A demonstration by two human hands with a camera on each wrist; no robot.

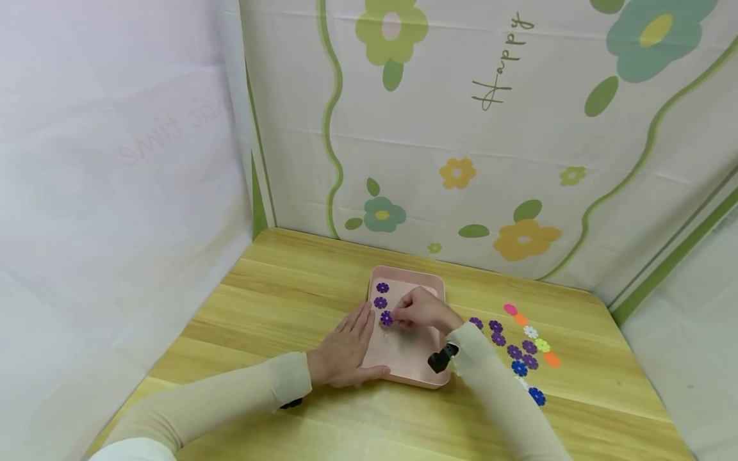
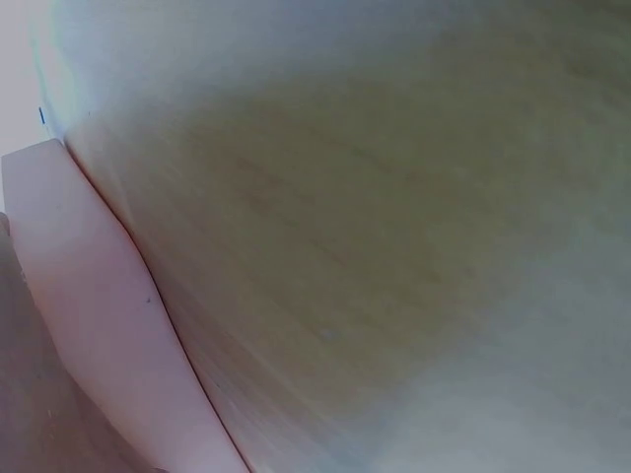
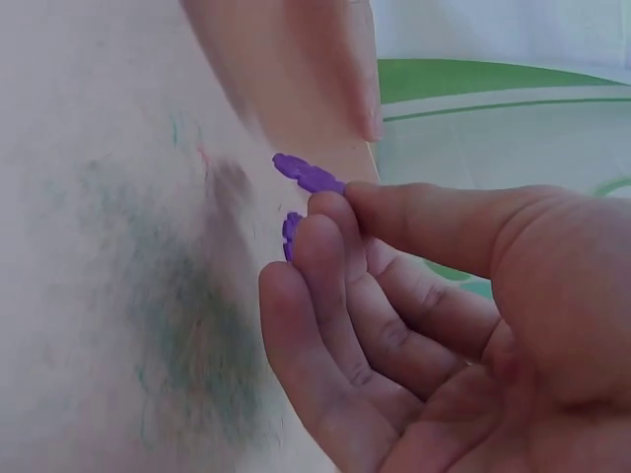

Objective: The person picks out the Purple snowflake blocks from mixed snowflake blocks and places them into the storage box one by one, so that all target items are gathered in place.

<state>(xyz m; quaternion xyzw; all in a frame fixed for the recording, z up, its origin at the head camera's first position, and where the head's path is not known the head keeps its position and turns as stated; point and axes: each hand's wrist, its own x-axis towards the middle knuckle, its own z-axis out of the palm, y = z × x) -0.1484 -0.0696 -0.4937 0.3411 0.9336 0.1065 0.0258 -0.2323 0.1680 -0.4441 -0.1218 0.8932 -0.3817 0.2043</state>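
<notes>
A pink tray (image 1: 403, 360) lies on the wooden table in the head view. Over its left side, my right hand (image 1: 423, 310) pinches a purple flower-shaped plastic disc (image 1: 386, 318) between thumb and forefinger. The right wrist view shows this pinched disc (image 3: 317, 179) tilted, with part of another purple disc (image 3: 290, 236) behind the fingertips. Two purple discs, an upper one (image 1: 382, 288) and a lower one (image 1: 380, 303), lie along the tray's left wall. My left hand (image 1: 344, 349) rests against the tray's left edge with straight fingers. The left wrist view is blurred and shows the tray's wall (image 2: 99, 286).
Right of the tray, several loose flower discs are scattered on the table (image 1: 605, 384): purple ones (image 1: 515, 351), blue ones (image 1: 537, 396), a white one (image 1: 530, 331), a pink one (image 1: 510, 309) and orange ones (image 1: 551, 360). A flower-printed cloth (image 1: 415, 128) hangs behind the table.
</notes>
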